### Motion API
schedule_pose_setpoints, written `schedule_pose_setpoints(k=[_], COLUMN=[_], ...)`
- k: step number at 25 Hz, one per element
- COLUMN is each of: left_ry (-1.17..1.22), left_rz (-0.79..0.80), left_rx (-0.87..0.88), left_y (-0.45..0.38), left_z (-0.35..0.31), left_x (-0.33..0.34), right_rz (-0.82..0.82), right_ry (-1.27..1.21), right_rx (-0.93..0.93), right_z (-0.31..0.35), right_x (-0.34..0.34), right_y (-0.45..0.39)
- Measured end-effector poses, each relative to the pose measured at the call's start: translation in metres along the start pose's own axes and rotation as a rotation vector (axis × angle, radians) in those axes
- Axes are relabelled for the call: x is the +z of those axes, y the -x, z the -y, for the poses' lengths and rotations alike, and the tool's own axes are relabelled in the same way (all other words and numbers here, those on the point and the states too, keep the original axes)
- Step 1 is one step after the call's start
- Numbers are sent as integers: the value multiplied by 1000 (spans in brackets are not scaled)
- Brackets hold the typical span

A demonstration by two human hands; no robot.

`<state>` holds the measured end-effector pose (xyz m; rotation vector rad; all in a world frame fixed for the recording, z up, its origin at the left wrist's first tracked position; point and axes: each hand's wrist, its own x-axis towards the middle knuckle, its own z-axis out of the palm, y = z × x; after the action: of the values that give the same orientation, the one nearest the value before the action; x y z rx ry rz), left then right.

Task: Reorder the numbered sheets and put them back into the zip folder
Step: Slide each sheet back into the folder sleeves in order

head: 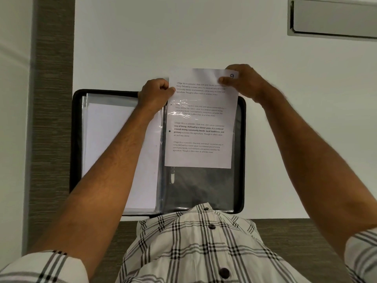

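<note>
A black zip folder [75,139] lies open on the white table. Its left half holds clear sleeves with white sheets [106,144]. A printed sheet numbered 9 [200,127] sits partly inside a clear sleeve [200,186] on the right half, its top sticking out past the folder's far edge. My left hand [155,94] pinches the sheet's upper left edge. At the upper right corner, beside the number, my right hand [242,82] pinches the sheet. The sleeve's lower part shows dark and without paper.
The white table [163,37] stretches beyond the folder. A grey textured strip [53,99] runs along the left. A grey recessed tray or drawer [334,19] is at the top right. My checked shirt [204,246] covers the folder's near edge.
</note>
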<state>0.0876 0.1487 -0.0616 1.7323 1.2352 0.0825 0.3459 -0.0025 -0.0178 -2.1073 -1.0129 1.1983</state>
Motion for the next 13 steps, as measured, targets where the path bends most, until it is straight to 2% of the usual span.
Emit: schedule_pose_setpoints(k=[5,13], left_ry=[224,174], left_rz=[-21,16], left_rx=[-52,3], left_y=[2,5], left_z=[-5,2], left_x=[-2,-1], right_rz=[108,307], right_ry=[95,313], right_rx=[56,102], right_z=[2,6], right_x=[-1,0], right_y=[6,8])
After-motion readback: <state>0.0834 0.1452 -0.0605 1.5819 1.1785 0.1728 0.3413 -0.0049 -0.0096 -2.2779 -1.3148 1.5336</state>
